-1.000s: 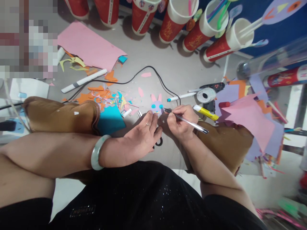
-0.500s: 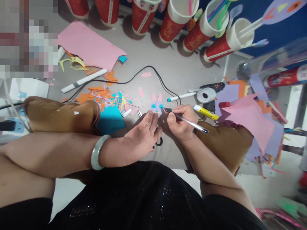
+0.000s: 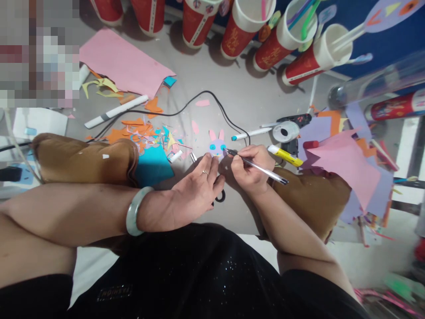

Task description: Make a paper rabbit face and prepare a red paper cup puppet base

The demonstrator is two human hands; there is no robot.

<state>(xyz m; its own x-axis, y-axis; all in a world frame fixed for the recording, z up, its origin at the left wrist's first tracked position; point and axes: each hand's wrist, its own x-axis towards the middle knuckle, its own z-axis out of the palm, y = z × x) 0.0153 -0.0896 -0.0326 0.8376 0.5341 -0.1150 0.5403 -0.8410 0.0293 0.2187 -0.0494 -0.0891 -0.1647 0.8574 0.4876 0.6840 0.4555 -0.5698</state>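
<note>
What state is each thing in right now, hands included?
Left hand: open, fingertips at rabbit face
Right hand: closed around pen
Pen: slanted, tip at rabbit face; contact unclear
Rabbit face: pink ears and blue eyes in place
Scissors: partly hidden; open or shut unclear
Red cups: upright, some holding straws
Orange scraps: scattered
Black cord: loosely curved

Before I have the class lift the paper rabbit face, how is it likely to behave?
The rabbit face looks like a thin flat cutout, so it is probably light and bendy. Its narrow pink ears could fold or tear if pinched. It seems to lie flat on the table, so a push might slide it unless the left hand steadies it.
</note>
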